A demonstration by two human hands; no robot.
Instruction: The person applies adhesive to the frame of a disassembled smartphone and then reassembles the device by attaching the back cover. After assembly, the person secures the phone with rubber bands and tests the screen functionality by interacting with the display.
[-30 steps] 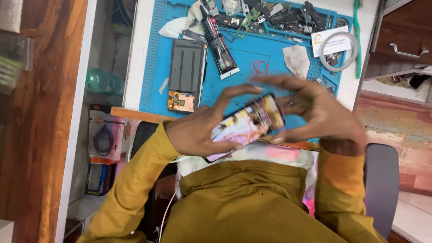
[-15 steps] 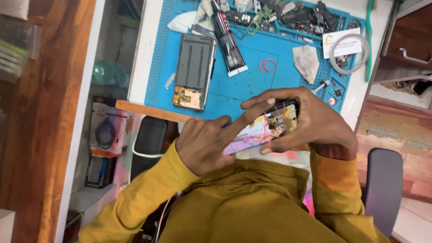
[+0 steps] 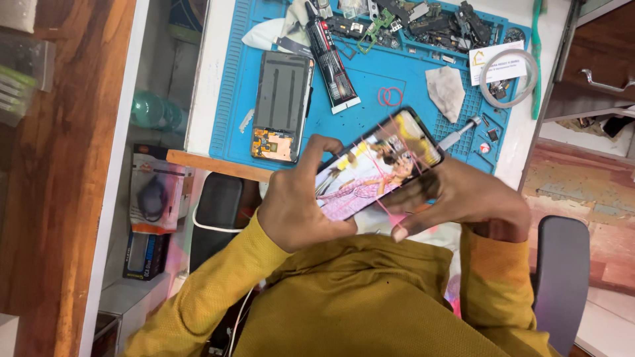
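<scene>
You hold one black-framed smartphone with a lit, colourful picture on its screen (image 3: 378,166) between both hands, tilted above the near edge of the blue silicone repair mat (image 3: 231,99). Your left hand (image 3: 297,205) grasps the phone's lower end, thumb curled over its long upper edge. Your right hand (image 3: 463,198) grips the other end from beneath, fingers wrapped along the lower edge. Thin red rubber bands cross the screen; how many, you cannot tell.

On the mat, well apart from your hands, lie one opened dark phone body with exposed orange circuitry (image 3: 282,106), one black-and-red glue tube (image 3: 333,63), two red rubber rings (image 3: 390,96) touching each other, one crumpled grey cloth (image 3: 446,89) and one white card (image 3: 497,63). A metal-tipped screwdriver (image 3: 458,133) lies just beside the phone's upper corner.
</scene>
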